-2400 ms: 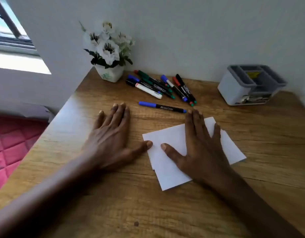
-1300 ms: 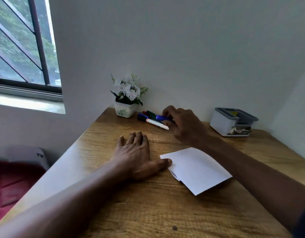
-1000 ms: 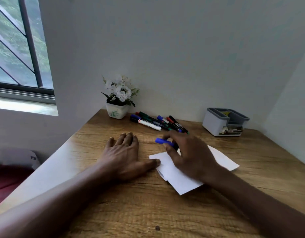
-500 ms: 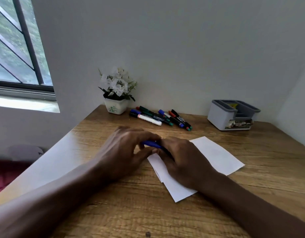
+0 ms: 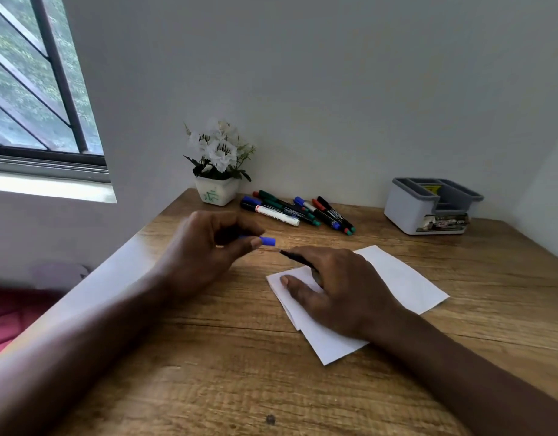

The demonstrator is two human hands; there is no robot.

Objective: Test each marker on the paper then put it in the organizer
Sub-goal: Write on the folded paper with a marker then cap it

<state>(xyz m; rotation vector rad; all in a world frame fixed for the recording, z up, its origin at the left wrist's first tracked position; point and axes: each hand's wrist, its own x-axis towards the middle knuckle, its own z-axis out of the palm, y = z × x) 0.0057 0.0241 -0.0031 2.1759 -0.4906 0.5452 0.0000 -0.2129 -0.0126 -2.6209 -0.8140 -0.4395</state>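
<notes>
My left hand (image 5: 205, 256) pinches a blue marker cap (image 5: 267, 241) between thumb and fingers, a little above the wooden table (image 5: 227, 366). My right hand (image 5: 337, 291) grips the uncapped black marker (image 5: 295, 259), its tip pointing left, and rests on white paper (image 5: 403, 284). Several more markers (image 5: 298, 212) lie in a loose pile at the back by the wall. The grey organizer (image 5: 428, 206) stands at the back right, its compartments open on top.
A small white pot of white flowers (image 5: 217, 171) stands at the back left of the pile. Walls close the table at the back and right. The table's left edge (image 5: 92, 287) drops to a red cushion. A barred window is at the upper left.
My right hand fetched the blue-capped marker from the table and brought it over the paper. Both hands met on it, and my left hand has pulled the cap off to the left.
</notes>
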